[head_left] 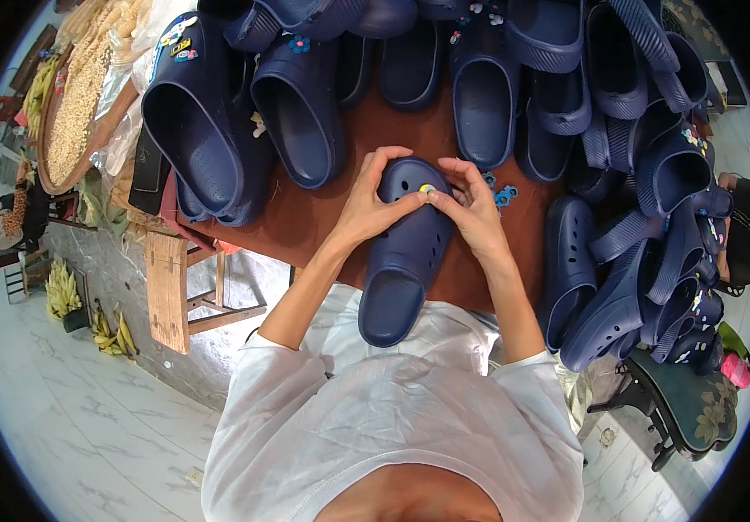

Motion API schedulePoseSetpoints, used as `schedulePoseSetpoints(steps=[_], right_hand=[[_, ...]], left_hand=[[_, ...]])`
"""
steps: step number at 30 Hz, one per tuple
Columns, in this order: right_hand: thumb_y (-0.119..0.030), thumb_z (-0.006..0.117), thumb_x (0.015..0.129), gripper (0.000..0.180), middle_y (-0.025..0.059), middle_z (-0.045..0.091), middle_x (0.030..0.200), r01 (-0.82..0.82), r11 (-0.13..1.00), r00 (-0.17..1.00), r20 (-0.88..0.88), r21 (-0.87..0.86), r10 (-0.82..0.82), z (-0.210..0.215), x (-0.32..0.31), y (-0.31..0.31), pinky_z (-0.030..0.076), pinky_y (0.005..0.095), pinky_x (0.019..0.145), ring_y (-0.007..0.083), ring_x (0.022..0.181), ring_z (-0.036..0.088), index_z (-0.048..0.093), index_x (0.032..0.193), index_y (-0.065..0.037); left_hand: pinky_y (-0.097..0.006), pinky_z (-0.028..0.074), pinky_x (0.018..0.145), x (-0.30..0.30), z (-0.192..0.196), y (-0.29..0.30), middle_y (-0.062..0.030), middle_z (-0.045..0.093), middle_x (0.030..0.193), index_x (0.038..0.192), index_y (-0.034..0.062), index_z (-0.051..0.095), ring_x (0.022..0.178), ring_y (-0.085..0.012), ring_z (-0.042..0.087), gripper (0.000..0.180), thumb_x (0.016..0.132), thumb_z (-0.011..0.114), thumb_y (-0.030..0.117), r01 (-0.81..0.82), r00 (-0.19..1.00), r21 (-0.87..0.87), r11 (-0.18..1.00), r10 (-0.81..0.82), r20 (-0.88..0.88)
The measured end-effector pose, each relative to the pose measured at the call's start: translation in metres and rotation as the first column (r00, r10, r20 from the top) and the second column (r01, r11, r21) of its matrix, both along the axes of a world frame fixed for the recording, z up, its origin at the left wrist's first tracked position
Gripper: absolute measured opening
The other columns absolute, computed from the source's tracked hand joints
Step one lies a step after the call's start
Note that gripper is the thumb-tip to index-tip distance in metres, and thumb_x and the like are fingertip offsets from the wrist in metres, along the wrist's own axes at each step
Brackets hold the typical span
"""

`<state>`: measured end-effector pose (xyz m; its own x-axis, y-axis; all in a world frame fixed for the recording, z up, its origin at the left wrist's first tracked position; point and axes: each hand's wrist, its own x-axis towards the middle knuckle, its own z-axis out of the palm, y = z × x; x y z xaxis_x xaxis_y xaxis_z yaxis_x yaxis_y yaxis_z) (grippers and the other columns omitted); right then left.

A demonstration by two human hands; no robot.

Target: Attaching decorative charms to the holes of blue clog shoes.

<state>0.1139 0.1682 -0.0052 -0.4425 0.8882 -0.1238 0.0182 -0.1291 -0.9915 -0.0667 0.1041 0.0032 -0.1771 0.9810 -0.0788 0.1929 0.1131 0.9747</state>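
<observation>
A dark blue clog (398, 300) lies toe away from me at the near edge of the brown table, its heel toward my shirt. My left hand (370, 209) grips its left side, fingers curled round the toe and thumb on the upper. From the right, my right hand (476, 213) holds the clog, fingers bent beside the toe. Both thumb tips press at a small yellow-and-white shoe charm (427, 189) on the perforated upper; the thumbs partly cover it. Several blue flower-like charms (503, 194) lie on the table just right of my right hand.
More blue clogs (296, 117) line the table's far side. Others are heaped on the right (623, 287), some with charms. At left are a wooden stool (169, 291) and a tray of pale grains (79, 113). A dark chair (688, 409) stands at lower right.
</observation>
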Motion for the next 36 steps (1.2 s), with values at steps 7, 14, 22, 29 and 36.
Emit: schedulePoseSetpoints(steps=[7,14,22,29,36], right_hand=[[-0.01,0.075,0.082,0.062,0.0123,0.054,0.131,-0.271,0.916,0.961,-0.133,-0.296,0.241,0.027,0.011,0.006,0.041,0.0358,0.108,0.0235,0.125,0.051,0.05,0.138,-0.003],[-0.007,0.075,0.082,0.061,0.0119,0.054,0.132,-0.299,0.938,0.954,-0.092,-0.175,0.287,0.042,0.014,-0.004,0.041,0.0355,0.107,0.0223,0.125,0.051,0.05,0.137,-0.002],[-0.009,0.074,0.086,0.059,0.0115,0.054,0.133,-0.319,0.944,0.947,-0.073,-0.086,0.313,0.042,0.014,-0.005,0.038,0.0354,0.11,0.0214,0.126,0.051,0.048,0.139,0.0],[-0.013,0.071,0.091,0.058,0.0134,0.052,0.137,-0.175,0.983,0.983,0.048,-0.052,0.178,0.011,0.017,-0.007,0.037,0.0354,0.111,0.0219,0.128,0.05,0.045,0.141,0.001],[-0.017,0.074,0.091,0.06,0.0143,0.052,0.136,-0.151,0.985,0.988,-0.027,-0.086,0.15,0.007,0.022,-0.01,0.038,0.0347,0.11,0.0222,0.126,0.051,0.046,0.141,0.001]], left_hand=[[-0.036,0.042,0.101,0.014,0.016,-0.014,-0.0076,0.048,0.119,0.124,0.0089,0.053,0.117,-0.0218,0.05,0.058,0.072,0.079,0.014,-0.029,0.999,0.107,0.994,0.031,-0.015],[-0.042,0.046,0.096,0.025,0.029,-0.023,-0.0143,0.046,0.121,0.124,0.0073,0.048,0.115,-0.0319,0.052,0.06,0.071,0.075,0.013,-0.041,0.991,0.155,0.987,0.059,-0.116],[-0.038,0.04,0.103,0.027,0.033,-0.028,-0.0139,0.046,0.125,0.129,0.0073,0.047,0.12,-0.0285,0.049,0.063,0.072,0.074,0.008,-0.042,0.98,0.205,0.978,0.08,-0.18],[-0.038,0.043,0.103,0.021,0.018,-0.04,-0.013,0.05,0.131,0.131,0.0015,0.05,0.124,-0.0255,0.05,0.054,0.082,0.073,0.006,-0.201,0.978,0.195,0.96,0.187,0.088],[-0.028,0.046,0.088,0.02,0.049,-0.12,-0.0084,0.06,0.112,0.108,0.0006,0.061,0.1,-0.0128,0.058,0.02,0.089,0.067,0.003,-0.115,0.926,0.062,0.991,0.084,0.368]])
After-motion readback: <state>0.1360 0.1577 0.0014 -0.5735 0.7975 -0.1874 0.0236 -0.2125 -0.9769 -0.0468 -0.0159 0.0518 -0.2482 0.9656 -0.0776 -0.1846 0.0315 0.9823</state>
